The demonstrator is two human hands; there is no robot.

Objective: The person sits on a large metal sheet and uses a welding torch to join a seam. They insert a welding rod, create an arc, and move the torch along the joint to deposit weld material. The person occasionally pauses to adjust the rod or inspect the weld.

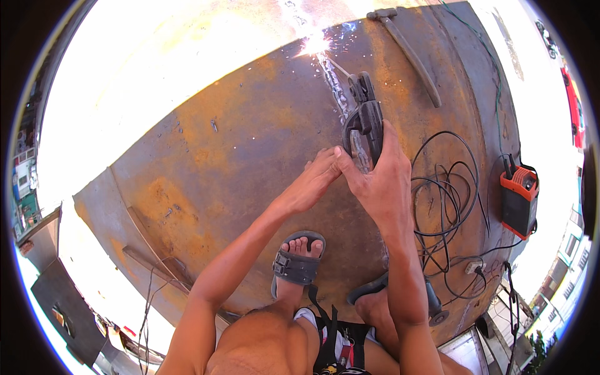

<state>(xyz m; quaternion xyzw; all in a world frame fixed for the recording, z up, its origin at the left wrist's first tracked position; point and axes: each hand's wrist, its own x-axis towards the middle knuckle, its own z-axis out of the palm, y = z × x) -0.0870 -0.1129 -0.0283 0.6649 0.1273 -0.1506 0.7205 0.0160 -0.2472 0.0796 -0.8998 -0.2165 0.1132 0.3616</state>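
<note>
My right hand (382, 175) is closed around the handle of a black welding electrode holder (369, 115). A thin electrode (338, 67) runs from its jaws to a bright arc (315, 44) that throws sparks on the steel plate (250, 144). Behind the arc, a rough weld bead (334, 87) runs along the plate and passes under the holder. My left hand (314, 179) is against the thumb of my right hand, back up; its fingers are mostly hidden, so their grip cannot be made out.
A hammer (409, 56) lies right of the arc. Coiled black cable (444, 200) spreads toward an orange-and-black welding machine (520, 197). Near my feet are an angle grinder (434, 303) and, at left, metal strips (156, 265). My sandalled foot (299, 256) stands on the rusty plate, whose far edge is glare-washed.
</note>
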